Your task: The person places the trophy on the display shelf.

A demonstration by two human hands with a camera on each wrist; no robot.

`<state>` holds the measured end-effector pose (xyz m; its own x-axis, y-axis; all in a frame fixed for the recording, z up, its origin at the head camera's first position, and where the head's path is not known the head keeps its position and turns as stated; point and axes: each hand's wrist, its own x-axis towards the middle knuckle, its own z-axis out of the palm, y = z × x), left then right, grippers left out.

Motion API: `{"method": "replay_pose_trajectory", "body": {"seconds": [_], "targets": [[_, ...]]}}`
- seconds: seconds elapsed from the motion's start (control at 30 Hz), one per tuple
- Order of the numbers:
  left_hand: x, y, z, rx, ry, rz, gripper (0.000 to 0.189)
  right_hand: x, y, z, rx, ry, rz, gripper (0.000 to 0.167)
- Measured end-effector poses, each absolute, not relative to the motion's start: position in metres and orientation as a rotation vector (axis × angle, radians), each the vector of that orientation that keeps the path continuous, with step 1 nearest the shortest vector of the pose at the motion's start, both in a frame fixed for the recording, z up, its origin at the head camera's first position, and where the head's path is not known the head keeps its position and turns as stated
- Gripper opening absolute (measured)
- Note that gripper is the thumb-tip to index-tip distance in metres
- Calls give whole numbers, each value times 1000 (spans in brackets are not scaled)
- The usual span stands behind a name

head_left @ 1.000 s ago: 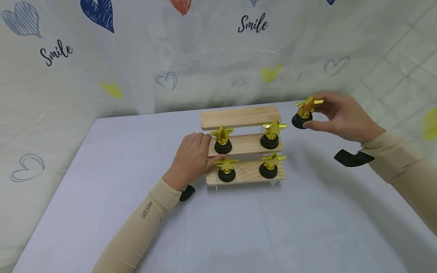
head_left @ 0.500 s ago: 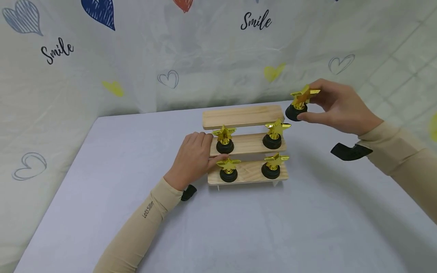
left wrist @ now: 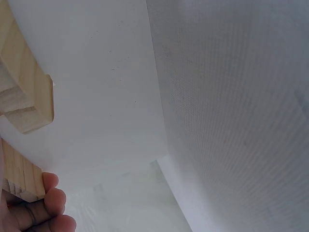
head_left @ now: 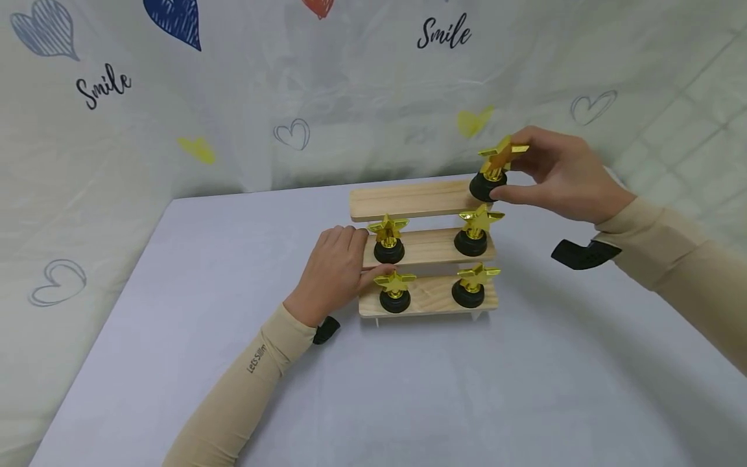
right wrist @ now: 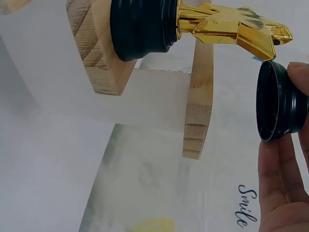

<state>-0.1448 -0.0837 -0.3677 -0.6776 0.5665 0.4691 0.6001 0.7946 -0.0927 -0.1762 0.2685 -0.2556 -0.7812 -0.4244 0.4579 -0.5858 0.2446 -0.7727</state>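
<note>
A three-tier wooden shelf (head_left: 420, 201) stands on the table. My left hand (head_left: 332, 275) grips the left end of its middle board, fingers curled around the wood in the left wrist view (left wrist: 54, 200). My right hand (head_left: 566, 175) pinches a gold star trophy (head_left: 496, 162) with a black base, held upright at the right end of the top board. In the right wrist view its base (right wrist: 277, 104) hangs apart from the board (right wrist: 198, 106). Star trophies stand at both ends of the middle board, left (head_left: 388, 240) and right (head_left: 475, 230), and of the bottom board, left (head_left: 395, 292) and right (head_left: 471, 285).
A white cloth covers the table (head_left: 408, 389). Behind its back edge hangs a pale backdrop (head_left: 362, 84) printed with hearts and "Smile". A black strap piece (head_left: 583, 254) sticks out below the right wrist, and another (head_left: 325, 331) by the left wrist.
My right hand has carried its trophy leftward and slightly up, from beside the shelf to over the right end of the top board. My left hand keeps its grip on the shelf.
</note>
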Motion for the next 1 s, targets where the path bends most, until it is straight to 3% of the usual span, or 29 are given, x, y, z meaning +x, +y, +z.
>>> {"method": "replay_pose_trajectory", "body": {"seconds": [0.37, 1.0], "targets": [[-146, -84, -368, -870, -2503, -94, 64, -188, 250, -256, 1006, -2291, 1751, 48], [-148, -85, -370, -858, -2497, -66, 65, -207, 229, -266, 1040, -2442, 1553, 46]]}}
